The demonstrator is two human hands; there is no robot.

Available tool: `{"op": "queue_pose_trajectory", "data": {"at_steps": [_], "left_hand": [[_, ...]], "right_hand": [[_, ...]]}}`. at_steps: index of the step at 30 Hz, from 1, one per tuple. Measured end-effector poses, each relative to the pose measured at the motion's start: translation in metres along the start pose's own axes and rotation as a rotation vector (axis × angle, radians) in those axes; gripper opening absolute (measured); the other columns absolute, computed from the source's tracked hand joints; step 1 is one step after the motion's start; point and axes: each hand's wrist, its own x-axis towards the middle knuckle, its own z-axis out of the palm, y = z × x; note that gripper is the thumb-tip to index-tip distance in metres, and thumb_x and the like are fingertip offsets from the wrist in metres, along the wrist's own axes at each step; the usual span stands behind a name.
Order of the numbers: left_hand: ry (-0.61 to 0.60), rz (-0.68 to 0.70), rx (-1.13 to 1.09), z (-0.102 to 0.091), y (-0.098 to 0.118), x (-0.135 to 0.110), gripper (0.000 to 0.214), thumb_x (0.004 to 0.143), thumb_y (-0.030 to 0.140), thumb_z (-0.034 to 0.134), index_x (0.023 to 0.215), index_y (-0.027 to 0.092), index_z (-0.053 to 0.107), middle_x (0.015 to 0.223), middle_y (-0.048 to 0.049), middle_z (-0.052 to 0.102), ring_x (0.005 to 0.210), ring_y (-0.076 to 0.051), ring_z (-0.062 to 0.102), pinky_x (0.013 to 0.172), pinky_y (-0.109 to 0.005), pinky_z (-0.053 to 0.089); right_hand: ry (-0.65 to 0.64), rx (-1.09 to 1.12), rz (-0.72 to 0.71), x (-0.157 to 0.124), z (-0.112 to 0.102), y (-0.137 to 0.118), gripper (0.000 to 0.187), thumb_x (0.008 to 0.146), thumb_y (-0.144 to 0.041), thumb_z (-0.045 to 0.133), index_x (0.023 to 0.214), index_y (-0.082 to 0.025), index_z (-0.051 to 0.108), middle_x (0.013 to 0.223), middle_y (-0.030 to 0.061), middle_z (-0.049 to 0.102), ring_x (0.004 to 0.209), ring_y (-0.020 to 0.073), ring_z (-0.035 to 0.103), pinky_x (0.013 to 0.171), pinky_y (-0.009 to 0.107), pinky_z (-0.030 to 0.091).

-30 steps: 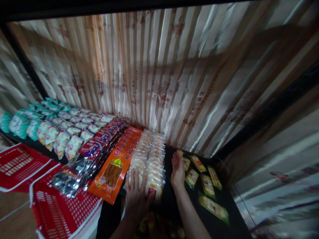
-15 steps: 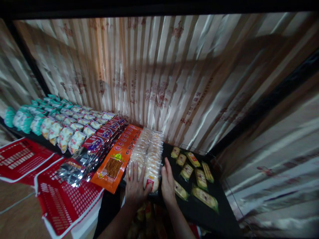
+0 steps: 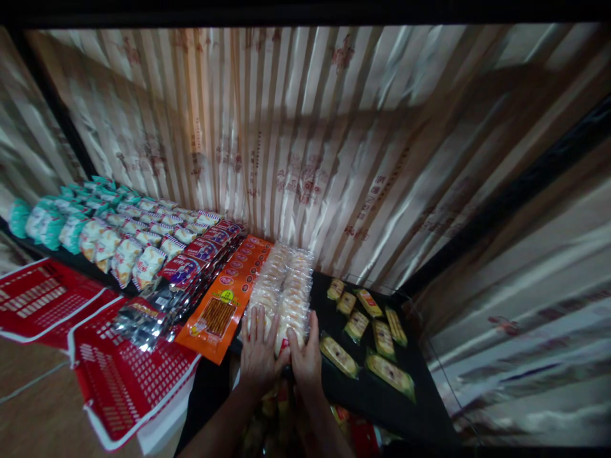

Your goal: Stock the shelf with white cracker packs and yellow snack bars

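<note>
I have both hands at the near end of the crackers (image 3: 293, 286), pale and wrapped in clear plastic, which lie in two rows running from near to far on the dark shelf (image 3: 353, 397). My left hand (image 3: 258, 356) rests palm down over the near end of the left row, its fingers spread and pointing to the far side. My right hand (image 3: 306, 357) is at the near end of the right row, thumb over the crackers and fingers along their right side. Thumb and fingers stand apart there, but I cannot tell whether they pinch the wrapper. The two hands are just beside each other, thumbs towards the middle.

To the right of my right hand lie eight small yellow-green packets (image 3: 338, 356), loosely scattered; the nearest to my fingers sits flat and apart from them. Left of the crackers I see an orange bag (image 3: 226, 299) with a picture of brown sticks, then shiny dark red packets (image 3: 200, 254) overlapping in a line, then rows of white bags (image 3: 147, 264) and, far left, teal bags (image 3: 45, 222). Red baskets (image 3: 133, 388) with white rims stand at the near left, beside the shelf. A striped curtain (image 3: 305, 140) hangs along the far side
</note>
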Motion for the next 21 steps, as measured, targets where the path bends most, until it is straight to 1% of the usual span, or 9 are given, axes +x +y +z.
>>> {"op": "queue_pose_trajectory", "data": {"at_steps": [5, 10, 13, 17, 21], "left_hand": [[-0.004, -0.014, -0.033, -0.0022, -0.0005, -0.0001, 0.062, 0.077, 0.044, 0.056, 0.13, 0.015, 0.045, 0.15, -0.0151, 0.018, 0.137, -0.035, 0.017, 0.108, -0.053, 0.017], [0.014, -0.034, -0.064, -0.0029, -0.0001, -0.0016, 0.062, 0.077, 0.044, 0.055, 0.131, 0.015, 0.044, 0.15, -0.0151, 0.017, 0.137, -0.035, 0.018, 0.108, -0.053, 0.017], [0.01, -0.031, -0.078, -0.0031, -0.001, -0.0035, 0.061, 0.078, 0.04, 0.055, 0.132, 0.014, 0.042, 0.15, -0.0158, 0.015, 0.136, -0.035, 0.018, 0.108, -0.053, 0.018], [-0.016, -0.005, -0.07, -0.0032, -0.0041, -0.0061, 0.063, 0.078, 0.035, 0.055, 0.135, 0.013, 0.038, 0.151, -0.016, 0.014, 0.137, -0.035, 0.015, 0.108, -0.053, 0.019], [-0.021, -0.009, -0.085, -0.0026, -0.0057, -0.0088, 0.065, 0.079, 0.033, 0.054, 0.137, 0.013, 0.032, 0.151, -0.0161, 0.012, 0.137, -0.035, 0.014, 0.107, -0.055, 0.02]], "right_hand": [[0.015, -0.018, 0.035, -0.0006, 0.0005, -0.0014, 0.079, 0.079, -0.052, 0.05, 0.142, -0.015, 0.02, 0.144, 0.0164, 0.032, 0.131, 0.0297, 0.034, 0.106, 0.047, 0.028], [0.033, -0.028, -0.016, -0.0006, 0.0008, -0.0004, 0.077, 0.08, -0.051, 0.05, 0.142, -0.015, 0.022, 0.143, 0.0161, 0.035, 0.129, 0.0297, 0.036, 0.104, 0.046, 0.03], [0.036, -0.046, -0.01, -0.0006, 0.0004, 0.0003, 0.076, 0.08, -0.051, 0.05, 0.141, -0.014, 0.023, 0.142, 0.0167, 0.036, 0.129, 0.0302, 0.037, 0.104, 0.047, 0.031], [0.038, -0.037, -0.011, -0.0007, 0.0001, 0.0011, 0.076, 0.079, -0.05, 0.051, 0.141, -0.015, 0.024, 0.142, 0.0162, 0.037, 0.128, 0.0302, 0.038, 0.103, 0.047, 0.031], [0.027, -0.03, 0.0, 0.0, 0.0003, 0.0018, 0.076, 0.079, -0.05, 0.051, 0.142, -0.015, 0.023, 0.143, 0.0158, 0.035, 0.129, 0.0299, 0.037, 0.104, 0.047, 0.03]]}}
